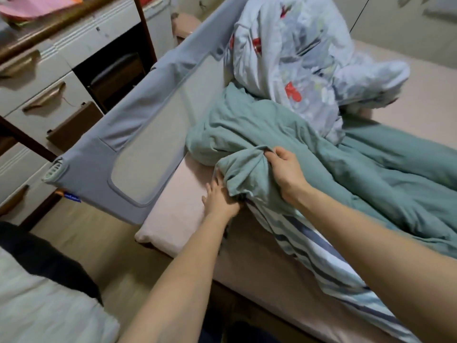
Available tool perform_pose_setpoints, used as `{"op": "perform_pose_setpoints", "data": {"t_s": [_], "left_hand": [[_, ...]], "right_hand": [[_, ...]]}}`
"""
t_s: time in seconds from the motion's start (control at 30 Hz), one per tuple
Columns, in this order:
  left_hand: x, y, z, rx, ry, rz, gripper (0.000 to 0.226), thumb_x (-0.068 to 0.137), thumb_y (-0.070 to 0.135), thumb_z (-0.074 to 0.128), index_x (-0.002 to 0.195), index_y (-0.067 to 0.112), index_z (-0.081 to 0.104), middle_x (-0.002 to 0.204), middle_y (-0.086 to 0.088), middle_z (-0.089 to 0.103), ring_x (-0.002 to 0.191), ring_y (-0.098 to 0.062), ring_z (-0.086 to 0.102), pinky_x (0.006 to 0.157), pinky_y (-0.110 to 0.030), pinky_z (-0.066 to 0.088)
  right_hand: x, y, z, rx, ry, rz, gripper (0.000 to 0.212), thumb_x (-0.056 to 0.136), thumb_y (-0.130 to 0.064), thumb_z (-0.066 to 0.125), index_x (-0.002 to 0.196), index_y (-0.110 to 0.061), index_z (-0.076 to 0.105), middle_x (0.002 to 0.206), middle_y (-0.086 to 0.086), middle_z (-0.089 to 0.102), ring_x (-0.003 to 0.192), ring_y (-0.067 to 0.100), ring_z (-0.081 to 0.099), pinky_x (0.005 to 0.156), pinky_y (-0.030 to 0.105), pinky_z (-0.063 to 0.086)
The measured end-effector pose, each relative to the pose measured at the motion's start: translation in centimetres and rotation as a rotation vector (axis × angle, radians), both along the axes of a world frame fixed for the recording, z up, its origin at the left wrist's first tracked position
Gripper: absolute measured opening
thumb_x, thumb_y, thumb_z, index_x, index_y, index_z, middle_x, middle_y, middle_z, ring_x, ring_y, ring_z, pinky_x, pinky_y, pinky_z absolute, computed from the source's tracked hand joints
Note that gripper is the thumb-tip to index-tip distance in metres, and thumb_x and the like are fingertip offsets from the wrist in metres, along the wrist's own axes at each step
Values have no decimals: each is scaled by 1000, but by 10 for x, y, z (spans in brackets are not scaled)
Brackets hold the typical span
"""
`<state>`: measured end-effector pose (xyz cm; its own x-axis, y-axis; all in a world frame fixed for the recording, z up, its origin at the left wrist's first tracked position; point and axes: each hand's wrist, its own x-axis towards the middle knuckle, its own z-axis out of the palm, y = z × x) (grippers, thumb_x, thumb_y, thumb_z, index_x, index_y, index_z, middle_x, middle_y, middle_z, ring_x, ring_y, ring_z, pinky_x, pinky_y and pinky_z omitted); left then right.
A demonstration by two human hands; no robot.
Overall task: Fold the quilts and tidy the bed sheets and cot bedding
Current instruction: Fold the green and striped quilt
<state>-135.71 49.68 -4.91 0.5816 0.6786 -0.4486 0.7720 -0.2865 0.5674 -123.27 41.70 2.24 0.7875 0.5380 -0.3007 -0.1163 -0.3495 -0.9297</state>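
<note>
A green quilt [321, 164] with a blue-and-white striped underside [329, 266] lies crumpled across the bed's pink sheet [259, 268]. My right hand [286, 169] is shut on a bunched fold of the green quilt near its corner. My left hand [220, 196] reaches under that same corner, fingers tucked into the fabric. A pale blue patterned quilt [296, 58] with red motifs is heaped at the far end of the bed, resting on the green one.
A grey fabric bed rail [138, 134] stands along the bed's left side. White drawers with bronze handles [44, 95] line the left wall. A pale cushion with dark cloth [49, 293] sits at lower left. Beige floor lies between.
</note>
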Motion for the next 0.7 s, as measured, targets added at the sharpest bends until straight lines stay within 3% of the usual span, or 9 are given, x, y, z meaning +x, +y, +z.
{"op": "perform_pose_setpoints", "data": {"t_s": [0.1,0.17,0.23,0.3,0.4,0.47,0.57,0.63,0.7], "left_hand": [[-10,8,4,-22,-93,247,41,99,31,41,139,22,42,137,-12,51,124,-36,47,99,-44,42],[-18,20,13,72,-68,317,28,100,25,36,115,19,59,121,-14,61,107,-34,57,82,-33,43],[-30,34,33,128,-128,322,21,97,14,42,106,14,61,112,-16,64,99,-32,59,75,-31,40],[-38,47,51,192,-214,240,27,91,-3,47,112,6,60,108,-19,64,100,-33,59,76,-30,41],[-66,65,79,277,-284,75,37,85,-13,46,114,6,59,105,-19,64,99,-31,60,74,-28,39],[-85,67,93,294,-378,23,32,88,-8,48,110,11,61,104,-14,65,92,-24,58,71,-24,34],[-127,74,113,426,-493,-176,14,87,6,56,92,16,64,93,-9,66,86,-22,55,69,-27,31],[-164,83,129,624,-441,-447,5,76,13,65,79,15,62,82,-13,64,83,-31,56,66,-34,33],[-196,90,151,825,-313,-647,14,70,27,68,68,19,57,76,-11,65,77,-33,60,61,-32,30]], "right_hand": [[-5,-14,19,19,45,19,21,96,-26,52,78,-14,55,76,10,55,72,19,52,68,30,40],[-9,-24,27,15,81,44,31,97,-28,52,72,-13,62,73,7,68,69,18,63,63,23,48],[-19,-29,31,-55,77,61,36,98,-30,49,77,-5,64,84,18,71,75,25,67,69,28,51],[-29,-27,31,-167,11,79,39,99,-31,46,81,2,58,84,30,61,73,37,58,72,37,47],[-66,-20,38,-227,-124,176,44,97,-41,49,74,-4,50,69,11,45,66,18,44,65,30,35],[-93,-20,42,-240,-200,324,61,86,-65,51,75,-5,58,63,4,49,58,7,44,62,26,35],[-142,-19,49,-355,-232,508,71,65,-86,52,85,-19,66,72,10,59,61,10,49,62,31,37],[-176,-17,58,-418,-199,584,66,63,-85,56,72,-19,58,66,10,44,58,17,41,59,33,29],[-209,-16,71,-476,-126,658,72,62,-85,59,65,-16,39,66,9,30,60,21,30,63,35,23]]}}
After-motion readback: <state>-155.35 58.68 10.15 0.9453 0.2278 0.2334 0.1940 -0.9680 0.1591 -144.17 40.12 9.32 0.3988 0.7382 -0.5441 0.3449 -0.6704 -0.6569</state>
